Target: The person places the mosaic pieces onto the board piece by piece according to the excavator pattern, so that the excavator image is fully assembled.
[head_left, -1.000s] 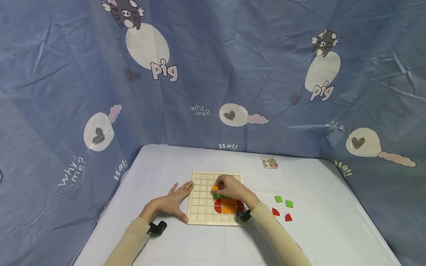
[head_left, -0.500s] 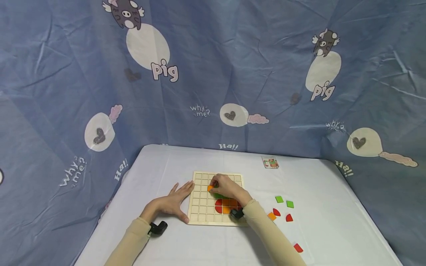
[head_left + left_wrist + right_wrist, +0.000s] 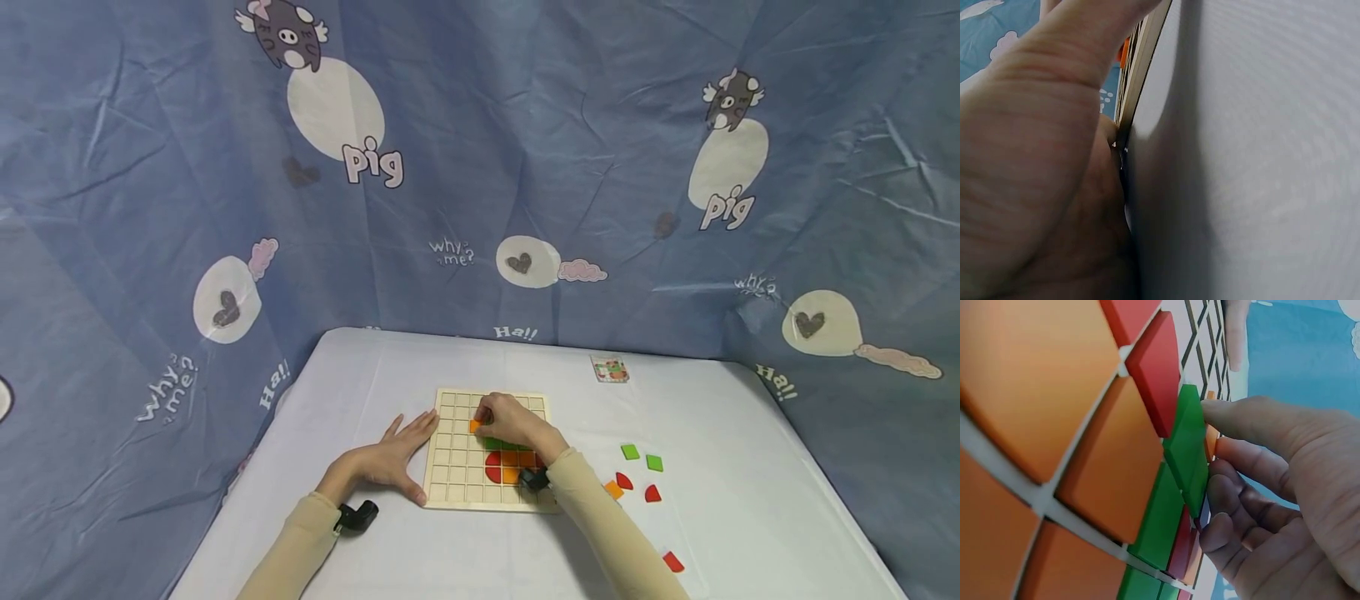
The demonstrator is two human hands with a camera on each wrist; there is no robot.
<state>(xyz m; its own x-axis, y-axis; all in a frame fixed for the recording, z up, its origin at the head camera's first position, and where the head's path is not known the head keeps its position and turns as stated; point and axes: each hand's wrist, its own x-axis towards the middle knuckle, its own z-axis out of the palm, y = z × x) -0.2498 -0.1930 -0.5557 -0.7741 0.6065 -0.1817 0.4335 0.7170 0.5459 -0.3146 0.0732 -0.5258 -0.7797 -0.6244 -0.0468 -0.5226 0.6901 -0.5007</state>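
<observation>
A wooden grid board [image 3: 453, 467] lies on the white table [image 3: 390, 367]. It holds red and orange tiles [image 3: 510, 467] with green tiles [image 3: 493, 442] just behind them. My right hand [image 3: 512, 422] hovers over the board's middle and pinches a small orange piece [image 3: 474, 426] at its fingertips. In the right wrist view the fingers [image 3: 1254, 425] touch a green tile [image 3: 1186, 450], with the orange piece [image 3: 1211, 440] behind it. My left hand [image 3: 390, 458] lies flat on the table, fingers straight, against the board's left edge [image 3: 1147, 56].
Loose pieces lie right of the board: two green squares [image 3: 630, 452], red pieces [image 3: 652, 493], an orange one [image 3: 613, 489] and a red one [image 3: 672, 562] nearer me. A small picture card [image 3: 609, 368] sits at the back. A blue printed cloth surrounds the table.
My right hand has shifted slightly left over the board with the orange piece. The forearm moved off the loose orange and red pieces. The left hand has stayed put.
</observation>
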